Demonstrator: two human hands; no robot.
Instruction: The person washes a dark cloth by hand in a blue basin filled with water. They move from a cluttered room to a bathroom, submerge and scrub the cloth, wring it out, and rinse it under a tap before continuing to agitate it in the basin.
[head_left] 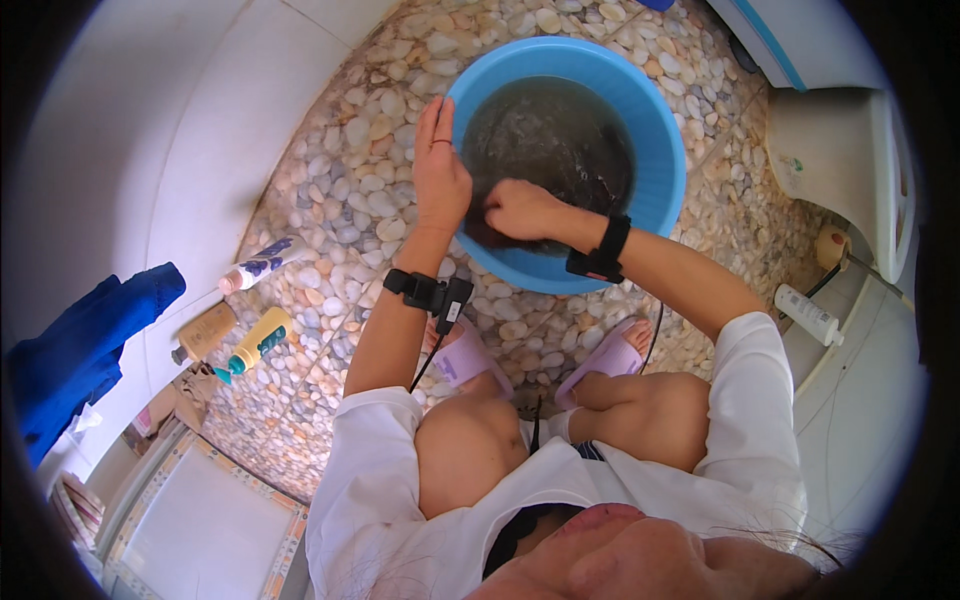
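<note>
Room, left to right: dark-blue fabric cloth at far left; yellow plastic bottle with teal cap, lower left; floor of pale rounded pebbles across centre; light-blue round plastic basin, upper centre, holding murky grey water. Left hand: open, fingers extended against basin's left rim. Right hand: fingers curled, tips hidden in water; cannot tell whether gripping anything

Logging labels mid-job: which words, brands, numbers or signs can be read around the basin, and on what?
None reads clearly; all too small or blurred:
White-and-purple bottle: purple print.
Yellow bottle: dark label.
Tan bottle: faint marks.
White bottle at right: faint print.
Black left-wrist device: small white label.
</note>
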